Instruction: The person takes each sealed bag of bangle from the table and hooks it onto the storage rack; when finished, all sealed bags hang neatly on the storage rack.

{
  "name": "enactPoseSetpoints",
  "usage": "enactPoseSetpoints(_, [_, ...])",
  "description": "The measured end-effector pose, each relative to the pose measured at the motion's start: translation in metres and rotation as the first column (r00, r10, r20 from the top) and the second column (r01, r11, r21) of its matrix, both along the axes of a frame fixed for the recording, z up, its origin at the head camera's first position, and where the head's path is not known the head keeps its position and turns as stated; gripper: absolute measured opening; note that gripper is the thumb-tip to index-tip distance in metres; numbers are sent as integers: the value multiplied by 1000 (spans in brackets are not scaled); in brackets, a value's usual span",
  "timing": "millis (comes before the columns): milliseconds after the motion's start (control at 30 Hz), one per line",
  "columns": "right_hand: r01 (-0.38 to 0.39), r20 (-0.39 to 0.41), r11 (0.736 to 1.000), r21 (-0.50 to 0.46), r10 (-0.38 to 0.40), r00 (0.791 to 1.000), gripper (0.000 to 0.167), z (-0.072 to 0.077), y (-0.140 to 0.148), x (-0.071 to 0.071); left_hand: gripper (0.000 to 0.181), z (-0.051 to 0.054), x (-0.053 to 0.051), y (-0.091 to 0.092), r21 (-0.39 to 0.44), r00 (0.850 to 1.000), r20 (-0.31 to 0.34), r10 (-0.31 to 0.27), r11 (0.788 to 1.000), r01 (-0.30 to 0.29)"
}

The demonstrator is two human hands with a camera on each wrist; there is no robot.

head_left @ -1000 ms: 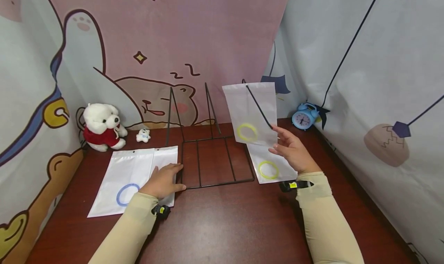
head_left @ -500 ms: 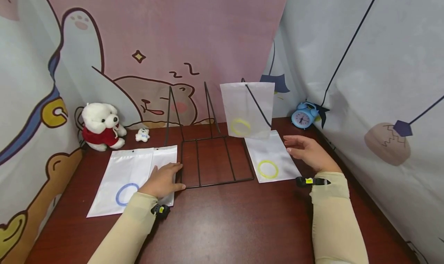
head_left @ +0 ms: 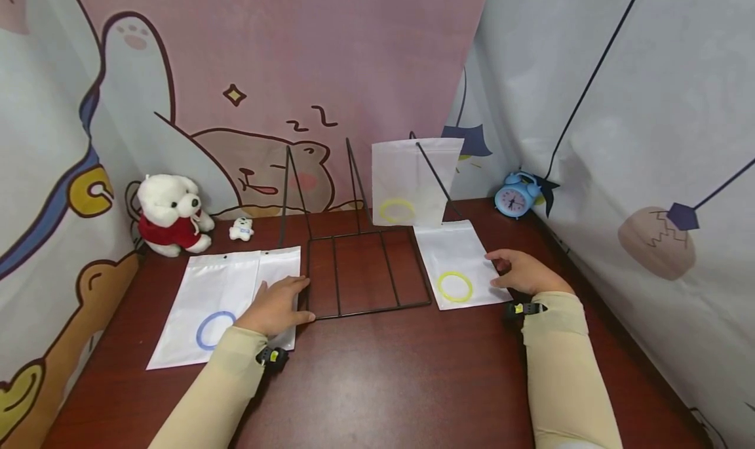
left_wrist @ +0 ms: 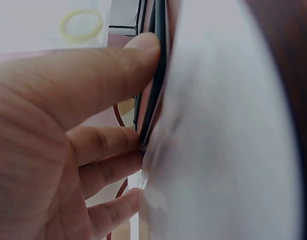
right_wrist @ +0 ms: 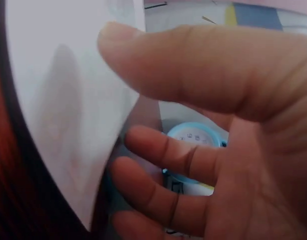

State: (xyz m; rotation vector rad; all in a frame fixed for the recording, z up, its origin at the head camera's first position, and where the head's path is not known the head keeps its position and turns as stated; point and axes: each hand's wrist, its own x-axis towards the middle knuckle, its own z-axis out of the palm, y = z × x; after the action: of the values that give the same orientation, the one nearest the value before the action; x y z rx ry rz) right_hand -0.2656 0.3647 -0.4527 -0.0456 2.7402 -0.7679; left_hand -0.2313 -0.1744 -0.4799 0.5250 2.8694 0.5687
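Note:
A black wire rack [head_left: 386, 273] with upright prongs stands on the table. My left hand [head_left: 276, 307] rests on its left side, thumb at the front corner and fingertips touching the rod. Beneath that hand lie white plastic bags [head_left: 194, 298], one with a blue ring on it. From the rack's right prong hangs a white bag [head_left: 415, 174] with a yellow ring. Another white bag with a yellow ring [head_left: 455, 287] lies flat right of the rack. My right hand [head_left: 527, 273] is at this bag's right edge, thumb and fingers apart, gripping nothing; contact is unclear.
A white plush dog in red [head_left: 171, 216] and a tiny white figurine [head_left: 241, 229] sit at the back left. The blue alarm clock [head_left: 514, 195] stands at the back right. Printed cloth [head_left: 330, 56] encloses the brown table [head_left: 377, 383].
My right hand has left the hanging bag, moved right, then down to the edge of the flat bag. The hanging bag has swung left and back. My left hand stays on the rack.

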Motion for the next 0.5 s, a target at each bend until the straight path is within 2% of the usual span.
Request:
enactPoseSetpoints(233, [55,40,990,131,-60,997,83,-8,-15,-4,80,-2,0,0,-1,1000,-1,3,1000,-3])
enactPoseSetpoints(400, [58,45,990,132,-64,997,79,-8,-20,-4,80,-2,-1,0,-3,1000,-2,1,1000,-1])
enactPoseSetpoints(500, [47,34,994,98,-51,998,73,-11,-18,-5,80,-2,-1,0,-3,1000,-6,0,1000,0])
